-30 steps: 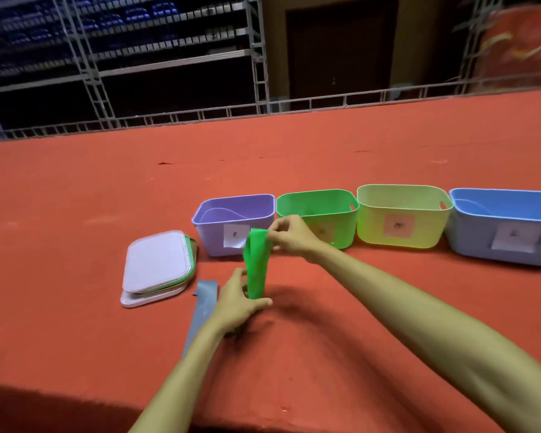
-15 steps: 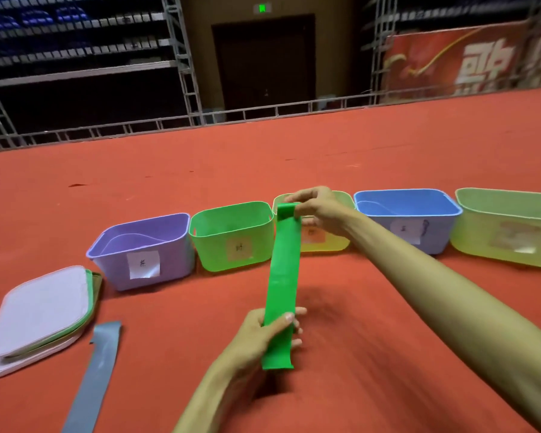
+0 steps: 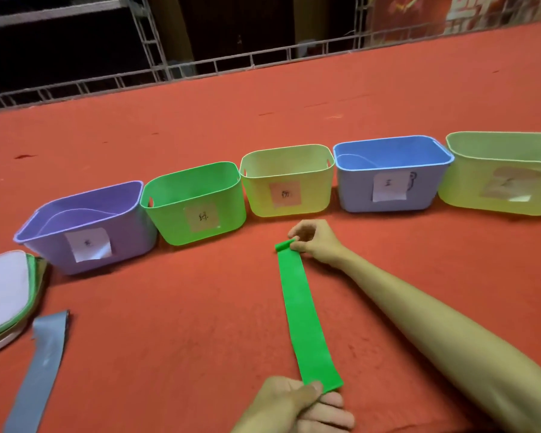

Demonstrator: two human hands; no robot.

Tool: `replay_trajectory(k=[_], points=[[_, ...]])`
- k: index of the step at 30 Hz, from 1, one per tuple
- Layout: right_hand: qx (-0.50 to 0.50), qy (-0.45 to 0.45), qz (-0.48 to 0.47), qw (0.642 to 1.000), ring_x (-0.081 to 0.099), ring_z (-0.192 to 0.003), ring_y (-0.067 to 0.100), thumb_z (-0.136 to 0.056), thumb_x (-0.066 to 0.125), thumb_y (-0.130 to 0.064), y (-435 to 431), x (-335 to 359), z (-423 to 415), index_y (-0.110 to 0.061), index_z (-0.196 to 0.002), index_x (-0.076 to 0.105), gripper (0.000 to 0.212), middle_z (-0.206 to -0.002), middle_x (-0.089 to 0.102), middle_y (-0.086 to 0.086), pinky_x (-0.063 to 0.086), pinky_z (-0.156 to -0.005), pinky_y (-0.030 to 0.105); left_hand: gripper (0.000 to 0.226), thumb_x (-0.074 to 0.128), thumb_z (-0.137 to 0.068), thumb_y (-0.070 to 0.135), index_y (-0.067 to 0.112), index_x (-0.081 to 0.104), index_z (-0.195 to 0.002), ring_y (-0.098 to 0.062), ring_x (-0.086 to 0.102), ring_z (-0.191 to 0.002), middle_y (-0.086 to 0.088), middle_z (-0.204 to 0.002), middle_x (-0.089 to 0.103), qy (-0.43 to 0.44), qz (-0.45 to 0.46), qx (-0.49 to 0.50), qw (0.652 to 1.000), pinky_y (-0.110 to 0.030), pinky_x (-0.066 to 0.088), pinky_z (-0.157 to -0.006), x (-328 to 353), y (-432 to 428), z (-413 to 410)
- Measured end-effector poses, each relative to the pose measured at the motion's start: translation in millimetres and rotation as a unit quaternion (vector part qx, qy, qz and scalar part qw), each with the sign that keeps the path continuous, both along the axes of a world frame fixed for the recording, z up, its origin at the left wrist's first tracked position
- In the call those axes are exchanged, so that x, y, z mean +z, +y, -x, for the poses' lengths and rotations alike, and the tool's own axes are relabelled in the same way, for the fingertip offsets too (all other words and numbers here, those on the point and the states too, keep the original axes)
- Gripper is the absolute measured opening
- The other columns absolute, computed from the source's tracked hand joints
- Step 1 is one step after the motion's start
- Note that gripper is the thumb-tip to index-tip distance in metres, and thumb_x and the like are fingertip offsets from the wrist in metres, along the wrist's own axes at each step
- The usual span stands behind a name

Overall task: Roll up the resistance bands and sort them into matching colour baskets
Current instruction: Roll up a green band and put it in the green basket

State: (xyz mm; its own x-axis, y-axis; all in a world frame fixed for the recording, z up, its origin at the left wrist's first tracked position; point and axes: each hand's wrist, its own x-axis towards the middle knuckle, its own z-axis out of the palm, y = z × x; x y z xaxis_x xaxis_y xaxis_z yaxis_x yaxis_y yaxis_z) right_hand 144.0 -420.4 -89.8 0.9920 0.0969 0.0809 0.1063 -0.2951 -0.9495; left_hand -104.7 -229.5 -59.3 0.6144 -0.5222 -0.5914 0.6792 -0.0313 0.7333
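The red bench (image 3: pixel 294 98) bears a row of baskets (image 3: pixel 288 195). A green band (image 3: pixel 303 314) lies right of the green basket (image 3: pixel 169 226), a grey band (image 3: pixel 41 364) left.

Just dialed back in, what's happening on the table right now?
A person has a green band stretched flat on the red surface. The right hand pinches its far end, where a small roll is formed; the left hand pinches the near end. The green basket stands just beyond, in a row of five. A grey band lies unrolled at the left.
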Motion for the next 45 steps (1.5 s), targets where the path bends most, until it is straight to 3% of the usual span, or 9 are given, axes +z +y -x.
replay_trajectory(k=[5, 9, 11, 13, 18, 25, 31, 37, 45], points=[[-0.013, -0.107, 0.102, 0.989, 0.069, -0.078, 0.005, -0.076, 0.079, 0.003, 3.5, -12.4, -3.0, -0.014, -0.097, 0.072, 0.027, -0.088, 0.074, -0.001, 0.057, -0.079, 0.020, 0.054, 0.062, -0.098, 0.054, 0.004, 0.082, -0.093, -0.006, 0.058, -0.053, -0.001, -0.071, 0.075, -0.120, -0.196, -0.160, 0.960, -0.018, 0.039, -0.052, 10.8, 27.9, -16.6], [-0.021, -0.132, 0.141, 0.981, 0.069, -0.084, 0.003, -0.084, 0.077, -0.012, 0.4, -15.5, -6.5, -0.012, -0.095, 0.077, 0.011, -0.088, 0.073, -0.007, 0.054, -0.085, 0.015, 0.046, 0.055, -0.106, 0.041, 0.009, 0.072, -0.078, -0.012, 0.059, -0.044, -0.010, -0.072, 0.077, -0.239, -0.340, -0.081, 0.906, -0.023, 0.046, -0.045, 16.1, 40.3, -77.4], [-0.028, -0.155, 0.201, 0.967, 0.064, -0.088, 0.009, -0.090, 0.070, -0.029, 0.3, -16.3, -8.9, -0.017, -0.091, 0.080, 0.016, -0.090, 0.074, -0.008, 0.046, -0.085, 0.016, 0.039, 0.058, -0.101, 0.044, 0.018, 0.074, -0.078, -0.013, 0.067, -0.057, 0.002, -0.070, 0.077, -0.376, -0.422, 0.035, 0.824, -0.032, 0.058, -0.064, 1.9, 39.1, -128.7], [-0.029, -0.163, 0.261, 0.951, 0.061, -0.097, 0.016, -0.090, 0.060, -0.048, -2.3, -22.4, -9.9, -0.024, -0.091, 0.080, 0.031, -0.099, 0.074, -0.009, 0.044, -0.090, 0.031, 0.028, 0.057, -0.096, 0.049, 0.029, 0.077, -0.092, -0.017, 0.072, -0.082, 0.009, -0.084, 0.077, -0.464, -0.473, 0.099, 0.743, -0.038, 0.057, -0.080, -17.1, 30.0, -170.9], [-0.013, -0.207, 0.269, 0.941, 0.060, -0.100, 0.020, -0.085, 0.076, -0.029, -6.9, -29.5, -7.5, -0.024, -0.090, 0.080, 0.008, -0.102, 0.073, -0.005, 0.049, -0.091, 0.043, 0.030, 0.054, -0.102, 0.043, 0.031, 0.073, -0.121, -0.022, 0.055, -0.110, 0.002, -0.111, 0.062, -0.534, -0.477, 0.098, 0.691, -0.040, 0.047, -0.092, -41.7, -4.2, -220.7], [-0.008, -0.188, 0.201, 0.961, 0.059, -0.091, 0.005, -0.079, 0.077, -0.016, -7.2, -27.0, -12.1, -0.024, -0.087, 0.075, 0.012, -0.092, 0.073, -0.010, 0.044, -0.081, 0.019, 0.011, 0.069, -0.095, 0.039, 0.032, 0.077, -0.098, -0.017, 0.054, -0.097, 0.008, -0.097, 0.061, -0.566, -0.444, 0.114, 0.686, -0.034, 0.043, -0.076, -49.3, -10.0, -239.5], [-0.012, -0.182, 0.209, 0.961, 0.059, -0.098, 0.013, -0.090, 0.073, -0.030, -5.4, -28.3, -13.9, -0.028, -0.086, 0.079, 0.008, -0.097, 0.074, -0.012, 0.044, -0.089, 0.030, 0.005, 0.074, -0.090, 0.037, 0.034, 0.078, -0.090, -0.016, 0.058, -0.089, 0.010, -0.091, 0.065, -0.569, -0.429, 0.124, 0.691, -0.033, 0.045, -0.074, -48.4, -12.2, -243.7], [-0.020, -0.170, 0.209, 0.963, 0.060, -0.097, 0.007, -0.079, 0.084, -0.024, -6.1, -25.6, -10.0, -0.026, -0.078, 0.079, 0.006, -0.095, 0.074, -0.014, 0.046, -0.091, 0.030, 0.006, 0.081, -0.084, 0.029, 0.034, 0.083, -0.086, 0.005, 0.062, -0.073, 0.013, -0.084, 0.073, -0.536, -0.342, 0.144, 0.758, -0.011, 0.042, -0.066, -44.8, -3.8, -241.0], [0.011, -0.149, 0.192, 0.970, 0.060, -0.102, 0.007, -0.078, 0.084, -0.024, -7.8, -22.5, -5.5, -0.032, -0.076, 0.076, 0.012, -0.097, 0.073, -0.015, 0.047, -0.092, 0.030, 0.007, 0.085, -0.081, 0.025, 0.030, 0.084, -0.086, 0.000, 0.066, -0.076, 0.010, -0.083, 0.074, -0.535, -0.346, 0.148, 0.756, -0.007, 0.040, -0.066, -44.9, -2.2, -238.7]])
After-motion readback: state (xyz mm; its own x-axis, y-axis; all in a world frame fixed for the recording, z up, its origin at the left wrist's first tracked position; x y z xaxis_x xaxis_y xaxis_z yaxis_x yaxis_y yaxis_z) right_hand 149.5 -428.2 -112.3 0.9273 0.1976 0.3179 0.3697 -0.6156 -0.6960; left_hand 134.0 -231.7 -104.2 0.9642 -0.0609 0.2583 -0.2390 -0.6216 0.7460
